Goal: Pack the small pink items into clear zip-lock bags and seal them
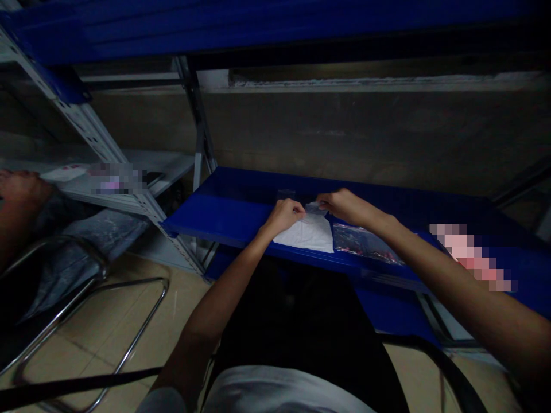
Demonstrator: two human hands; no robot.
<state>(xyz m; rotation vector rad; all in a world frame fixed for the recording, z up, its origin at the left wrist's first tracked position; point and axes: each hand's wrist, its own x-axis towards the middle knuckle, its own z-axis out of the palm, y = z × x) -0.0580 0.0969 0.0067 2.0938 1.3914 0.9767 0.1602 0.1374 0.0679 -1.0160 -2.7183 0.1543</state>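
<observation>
Over a white cloth or paper sheet (305, 236) at the shelf's front edge, my two hands are close together. My right hand (342, 205) pinches the upper right corner of a small clear plastic bag (315, 209). At the bag's left edge, the fingers of my left hand (284, 216) are closed in a pinch. Whatever is inside the bag is too dim to make out. Just right of the white sheet lie clear zip bags (349, 238) with small dark and reddish pieces in them. Behind my left hand rests another clear bag (286, 194).
The blue shelf (232, 198) carries a blurred-out pinkish item (471, 258) at right. A metal upright (103, 137) separates it from a grey shelf (172, 166), where another person's hands (23, 186) show. A chrome-framed chair (129, 338) stands lower left. Another blue shelf (275, 28) hangs overhead.
</observation>
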